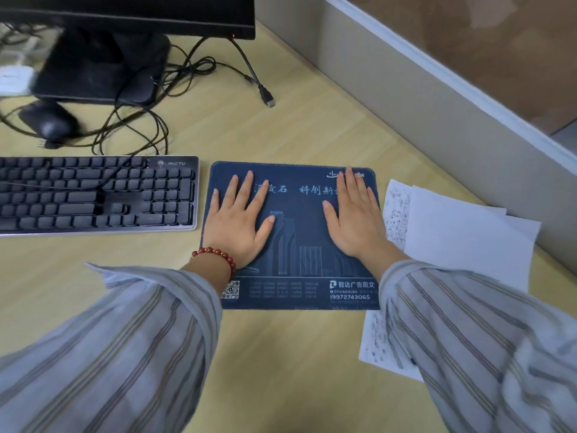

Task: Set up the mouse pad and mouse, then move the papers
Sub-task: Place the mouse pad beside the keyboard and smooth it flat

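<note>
Head view of a pale wooden desk, with places given relative to the dark blue mouse pad lying flat near the centre. Far to the left of the pad and further back, a black mouse rests among loose cables, just in front of the base of a monitor. Directly left of the pad, almost touching its edge, sits a dark keyboard with a silver frame. On the left half of the pad the left hand lies palm down, fingers spread wide and holding nothing; a red bead bracelet circles its wrist above a striped sleeve. On the right half of the pad the right hand lies flat in the same way, fingers extended and closer together, grasping nothing. Just right of the pad, and partly tucked beneath its right edge, lie white papers, some bearing dark scribbled marks; the right forearm crosses over their near part. Beyond the papers, a grey partition wall borders the desk.
</note>
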The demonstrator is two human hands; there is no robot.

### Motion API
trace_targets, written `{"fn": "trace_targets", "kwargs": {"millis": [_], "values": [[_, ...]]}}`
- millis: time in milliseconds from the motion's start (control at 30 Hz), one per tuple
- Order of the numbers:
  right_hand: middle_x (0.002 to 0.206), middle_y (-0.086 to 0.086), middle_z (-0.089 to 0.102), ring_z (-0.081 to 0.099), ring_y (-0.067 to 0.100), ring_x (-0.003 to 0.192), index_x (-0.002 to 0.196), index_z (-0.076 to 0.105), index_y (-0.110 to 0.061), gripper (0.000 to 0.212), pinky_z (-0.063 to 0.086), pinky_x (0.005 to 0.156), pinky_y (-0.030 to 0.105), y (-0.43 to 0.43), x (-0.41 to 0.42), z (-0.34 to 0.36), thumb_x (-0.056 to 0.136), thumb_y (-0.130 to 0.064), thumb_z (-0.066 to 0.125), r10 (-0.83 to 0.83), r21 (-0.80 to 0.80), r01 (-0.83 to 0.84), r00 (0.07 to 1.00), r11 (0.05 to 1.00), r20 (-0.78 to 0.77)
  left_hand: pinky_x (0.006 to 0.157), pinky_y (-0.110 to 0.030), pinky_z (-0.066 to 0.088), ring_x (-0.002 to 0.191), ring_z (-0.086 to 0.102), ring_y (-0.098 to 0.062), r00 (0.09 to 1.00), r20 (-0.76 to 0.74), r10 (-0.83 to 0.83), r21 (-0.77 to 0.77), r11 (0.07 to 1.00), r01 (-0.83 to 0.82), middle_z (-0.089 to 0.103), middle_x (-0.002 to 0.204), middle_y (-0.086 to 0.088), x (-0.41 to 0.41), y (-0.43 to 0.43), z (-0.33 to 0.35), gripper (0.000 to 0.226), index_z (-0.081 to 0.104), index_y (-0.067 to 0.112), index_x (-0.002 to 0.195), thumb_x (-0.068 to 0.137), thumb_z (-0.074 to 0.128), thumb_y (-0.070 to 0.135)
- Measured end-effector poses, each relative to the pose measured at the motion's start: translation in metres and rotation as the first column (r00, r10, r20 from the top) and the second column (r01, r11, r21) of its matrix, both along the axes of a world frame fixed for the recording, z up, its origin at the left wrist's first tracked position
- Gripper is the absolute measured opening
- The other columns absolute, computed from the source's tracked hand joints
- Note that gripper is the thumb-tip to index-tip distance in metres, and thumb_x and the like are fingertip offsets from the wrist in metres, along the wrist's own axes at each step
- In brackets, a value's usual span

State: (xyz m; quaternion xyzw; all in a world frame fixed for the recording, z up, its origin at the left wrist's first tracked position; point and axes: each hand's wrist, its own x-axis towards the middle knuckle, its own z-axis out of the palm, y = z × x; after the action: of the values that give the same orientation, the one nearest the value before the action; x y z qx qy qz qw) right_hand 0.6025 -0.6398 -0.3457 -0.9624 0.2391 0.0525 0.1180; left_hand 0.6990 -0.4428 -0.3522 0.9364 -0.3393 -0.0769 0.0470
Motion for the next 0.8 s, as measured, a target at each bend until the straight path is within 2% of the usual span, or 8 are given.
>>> {"fn": "trace_targets", "kwargs": {"millis": [133, 367, 567, 700, 800], "values": [[0.162, 0.005, -0.007, -0.007, 0.02, 0.15, 0.154, 0.003, -0.012, 0.066, -0.003, 0.121, 0.038, 0.019, -0.014, -0.002, 0.098, -0.045, 0.021, 0.028, -0.003, -0.028, 1.0, 1.0, -0.013, 0.12, -0.047, 0.005, 0.149, 0.001, -0.022, 0.999, -0.033, 0.019, -0.006, 1.0, -0.019, 0.002, 0.162, 0.0, -0.016, -0.002, 0.002, 0.072, 0.004, 0.023, 0.152, 0.086, 0.0, 0.053], [0.162, 0.0, -0.006, -0.005, 0.015, 0.15, 0.153, 0.002, -0.016, 0.073, -0.001, 0.121, 0.032, 0.011, -0.061, -0.003, 0.09, -0.052, 0.006, 0.098, -0.027, -0.098, 0.995, 0.995, -0.007, 0.12, -0.038, 0.002, 0.15, 0.0, -0.018, 0.998, -0.048, -0.046, -0.047, 0.998, 0.043, 0.0, 0.162, 0.003, -0.036, 0.031, 0.003, 0.072, 0.004, 0.028, 0.152, 0.086, 0.001, 0.057], [0.162, 0.005, -0.004, -0.004, 0.018, 0.15, 0.153, 0.004, -0.01, 0.065, -0.004, 0.121, 0.036, 0.025, -0.072, 0.0, 0.099, -0.044, 0.016, 0.0, -0.046, -0.002, 1.0, 0.999, -0.025, 0.12, -0.04, 0.003, 0.15, 0.001, -0.02, 0.998, -0.027, -0.053, -0.039, 0.998, 0.052, 0.002, 0.162, 0.001, -0.045, 0.049, 0.001, 0.072, 0.005, 0.031, 0.152, 0.085, 0.001, 0.058], [0.162, 0.003, -0.004, -0.005, 0.016, 0.15, 0.153, 0.004, -0.011, 0.067, -0.003, 0.121, 0.034, 0.056, -0.068, -0.006, 0.098, -0.046, 0.015, 0.078, 0.002, -0.079, 0.997, 0.997, 0.028, 0.12, -0.043, 0.0, 0.15, 0.0, -0.018, 0.999, -0.043, -0.01, -0.066, 0.998, 0.007, 0.0, 0.162, 0.004, -0.058, 0.043, 0.0, 0.07, 0.004, 0.036, 0.151, 0.086, 0.004, 0.06], [0.163, 0.001, -0.004, -0.004, 0.014, 0.15, 0.153, 0.004, -0.012, 0.068, -0.001, 0.122, 0.032, 0.046, -0.076, -0.006, 0.097, -0.048, 0.015, 0.116, -0.005, -0.116, 0.993, 0.993, 0.027, 0.121, -0.041, 0.0, 0.15, -0.001, -0.018, 0.998, -0.051, -0.02, -0.07, 0.997, 0.016, -0.001, 0.162, 0.004, -0.058, 0.045, 0.0, 0.069, 0.004, 0.035, 0.151, 0.087, 0.003, 0.059]]}}
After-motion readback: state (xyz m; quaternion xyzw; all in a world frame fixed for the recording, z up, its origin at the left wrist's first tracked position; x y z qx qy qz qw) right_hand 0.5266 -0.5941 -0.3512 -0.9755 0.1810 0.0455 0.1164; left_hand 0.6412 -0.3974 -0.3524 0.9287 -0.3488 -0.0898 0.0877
